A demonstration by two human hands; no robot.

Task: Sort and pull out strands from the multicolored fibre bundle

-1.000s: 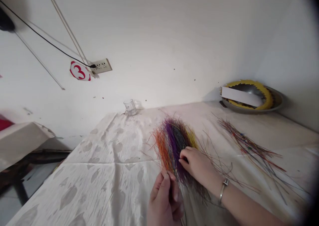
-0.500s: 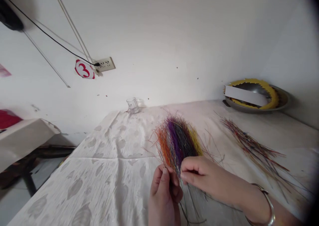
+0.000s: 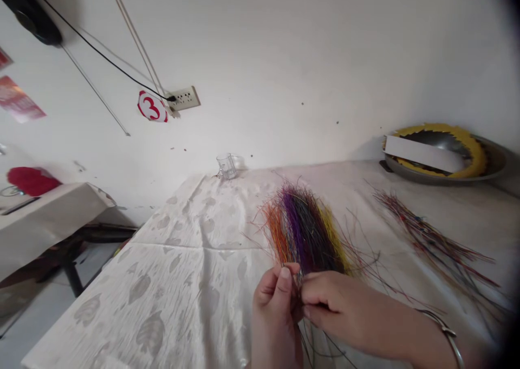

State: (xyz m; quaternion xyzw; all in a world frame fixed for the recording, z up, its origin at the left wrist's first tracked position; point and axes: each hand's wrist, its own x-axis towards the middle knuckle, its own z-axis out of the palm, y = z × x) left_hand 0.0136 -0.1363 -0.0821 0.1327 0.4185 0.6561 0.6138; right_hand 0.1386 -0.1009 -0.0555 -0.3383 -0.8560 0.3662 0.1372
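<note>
The head view looks forward and down at a bundle of thin coloured strands (image 3: 304,231), gripped at its lower end where the two hands meet. The left hand (image 3: 274,317) closes narrowly around the strands, its thumb pressed against them from the near side. The right hand (image 3: 345,309) comes in from about 4 o'clock and pinches at the same spot, its fingers (image 3: 320,298) touching the left hand, with a thin metal bangle (image 3: 444,334) on its wrist.

Beneath them lies a table covered by a white cloth (image 3: 179,282) with a grey leaf print. At 3 o'clock from the hands, a looser pile of coloured strands (image 3: 434,244) rests on the cloth. Toward 2 o'clock, against the wall, sits a metal dish (image 3: 495,163) holding a serrated yellow ring (image 3: 475,157) and a white paper strip (image 3: 422,153). A small glass cup (image 3: 226,166) stands at the far edge around 11 o'clock. Higher on the white wall are a round sign with a red 3 (image 3: 151,107), a power socket (image 3: 184,98) and a black cable (image 3: 101,49) — at 9 o'clock, a side table (image 3: 49,206) carries something red (image 3: 32,180).

The bundle's long axis runs nearly upright in the view, its fanned tips toward 12 o'clock — orange on the left, then purple, dark grey and yellow — while loose dark ends hang toward 6 o'clock.
</note>
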